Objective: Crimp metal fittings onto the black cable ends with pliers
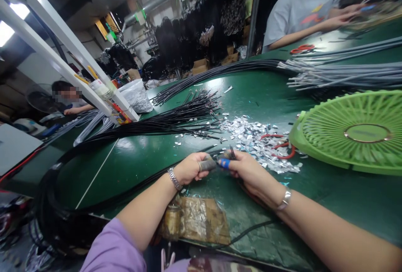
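My left hand [196, 166] is closed around a thin black cable [165, 174] that runs in from the left over the table. Grey tape wraps one of its fingers. Right beside it, my right hand [246, 169] pinches at the cable's end, with blue tape on a finger. Short dark strands poke up above that pinch. The fingertips cover the exact point of contact. Just beyond both hands lies a heap of silvery foil scraps [248, 136], and a red-handled tool [287, 151] rests among them, partly behind the green fan.
A green fan [345, 133] stands at the right. Black cable bundles [150, 122] curve across the left side, and grey cables [351, 75] lie at the far right. Near the edge is a taped cardboard piece [204, 220]. Co-workers sit beyond; orange-handled scissors [302, 49] lie near one.
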Action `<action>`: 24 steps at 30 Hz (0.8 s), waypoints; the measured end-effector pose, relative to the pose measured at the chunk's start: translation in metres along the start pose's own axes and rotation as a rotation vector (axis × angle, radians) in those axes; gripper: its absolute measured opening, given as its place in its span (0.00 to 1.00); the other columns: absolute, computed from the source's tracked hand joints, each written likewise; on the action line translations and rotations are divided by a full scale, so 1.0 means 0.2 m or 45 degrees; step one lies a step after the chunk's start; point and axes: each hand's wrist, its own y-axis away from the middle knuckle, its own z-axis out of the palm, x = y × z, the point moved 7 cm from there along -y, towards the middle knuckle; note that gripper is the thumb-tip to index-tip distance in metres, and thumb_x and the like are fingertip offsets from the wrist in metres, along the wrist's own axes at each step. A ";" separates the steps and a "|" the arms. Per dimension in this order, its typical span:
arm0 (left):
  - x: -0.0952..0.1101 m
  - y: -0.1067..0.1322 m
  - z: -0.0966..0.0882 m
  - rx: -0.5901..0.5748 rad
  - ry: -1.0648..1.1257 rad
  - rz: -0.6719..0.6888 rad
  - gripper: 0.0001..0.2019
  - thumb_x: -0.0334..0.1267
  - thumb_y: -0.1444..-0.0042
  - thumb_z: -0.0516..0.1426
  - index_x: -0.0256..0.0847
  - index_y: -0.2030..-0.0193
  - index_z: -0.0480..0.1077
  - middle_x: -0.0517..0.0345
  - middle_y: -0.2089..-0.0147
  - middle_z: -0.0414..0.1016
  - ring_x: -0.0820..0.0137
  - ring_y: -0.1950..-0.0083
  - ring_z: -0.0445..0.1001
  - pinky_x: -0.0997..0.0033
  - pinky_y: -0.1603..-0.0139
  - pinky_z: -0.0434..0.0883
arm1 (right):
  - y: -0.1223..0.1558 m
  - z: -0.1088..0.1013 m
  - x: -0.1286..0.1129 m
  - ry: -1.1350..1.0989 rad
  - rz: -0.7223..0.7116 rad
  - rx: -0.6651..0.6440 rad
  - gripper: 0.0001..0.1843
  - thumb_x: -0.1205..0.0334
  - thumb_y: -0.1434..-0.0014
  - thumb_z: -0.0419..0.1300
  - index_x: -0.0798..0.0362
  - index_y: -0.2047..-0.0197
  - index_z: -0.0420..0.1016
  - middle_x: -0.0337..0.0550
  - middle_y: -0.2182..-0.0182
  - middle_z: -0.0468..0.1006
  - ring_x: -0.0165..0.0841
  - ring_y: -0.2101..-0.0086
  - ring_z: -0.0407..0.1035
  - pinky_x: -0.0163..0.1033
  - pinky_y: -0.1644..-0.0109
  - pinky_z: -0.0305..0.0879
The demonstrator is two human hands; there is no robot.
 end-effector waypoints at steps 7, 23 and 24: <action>0.00 0.00 -0.05 0.012 0.211 0.050 0.23 0.54 0.64 0.63 0.37 0.73 0.62 0.69 0.83 0.60 0.87 0.88 0.48 0.81 0.88 0.41 | -0.04 -0.17 -0.02 -0.278 0.063 0.259 0.20 0.52 0.65 0.69 0.52 0.82 0.61 0.33 0.87 0.64 0.21 0.86 0.47 0.29 0.84 0.41; -0.01 -0.02 -0.06 0.055 -0.241 0.092 0.22 0.53 0.63 0.63 0.35 0.72 0.66 0.68 0.84 0.59 0.81 0.83 0.56 0.79 0.82 0.57 | 0.03 0.04 0.02 0.030 0.041 -0.123 0.19 0.46 0.59 0.66 0.53 0.72 0.70 0.30 0.86 0.60 0.23 0.84 0.49 0.31 0.82 0.41; 0.00 -0.02 -0.07 0.077 -0.277 0.127 0.21 0.53 0.62 0.63 0.35 0.72 0.67 0.67 0.83 0.59 0.81 0.82 0.57 0.79 0.81 0.59 | 0.03 0.03 0.01 0.056 0.008 -0.104 0.19 0.46 0.59 0.66 0.53 0.72 0.70 0.29 0.86 0.60 0.23 0.84 0.49 0.31 0.82 0.41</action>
